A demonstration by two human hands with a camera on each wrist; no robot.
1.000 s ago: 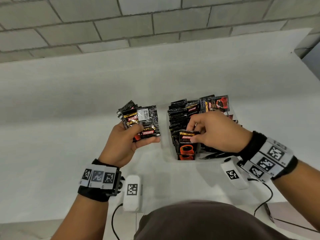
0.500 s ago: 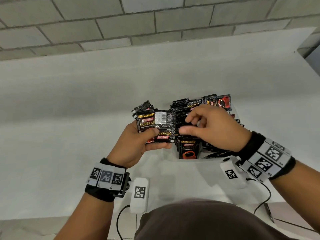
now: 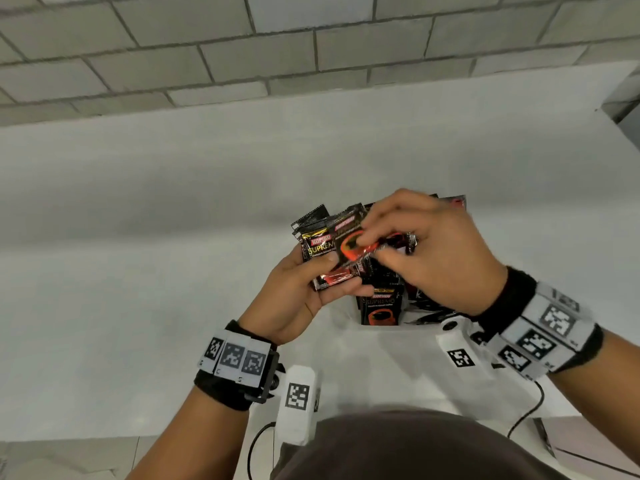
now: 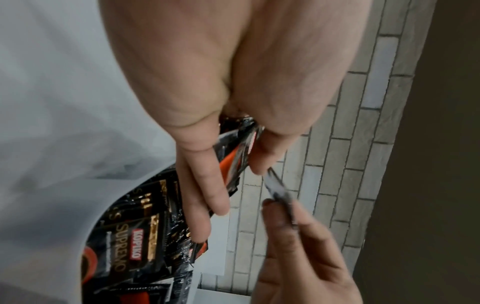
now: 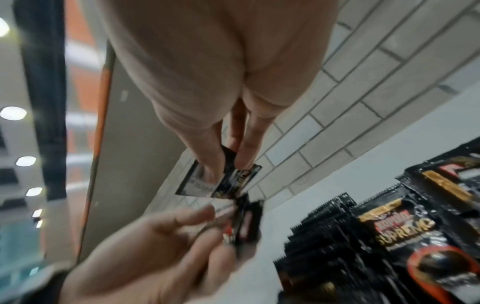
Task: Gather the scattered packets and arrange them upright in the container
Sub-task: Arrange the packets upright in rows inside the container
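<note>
In the head view my left hand [image 3: 341, 276] grips a small stack of black and orange coffee packets [image 3: 317, 244] just left of the container. My right hand [image 3: 374, 247] pinches the top packet [image 3: 351, 244] of that stack between thumb and fingers. The right wrist view shows that pinched packet [image 5: 228, 181] tilted above the stack [image 5: 246, 222]. Below my hands, a row of packets [image 3: 381, 308] stands upright in the white container [image 3: 349, 322]. My right hand hides most of the container. The upright row [image 4: 130, 246] also shows in the left wrist view.
The white table [image 3: 173, 271] stretches wide to the left and behind the container. A grey brick wall [image 3: 311, 46] backs it. Cables [image 3: 526, 414] hang off the near table edge on the right.
My left hand has carried its stack rightward to the container. My right hand has let go of the front upright packet, lifted, and taken hold of the stack's top packet.
</note>
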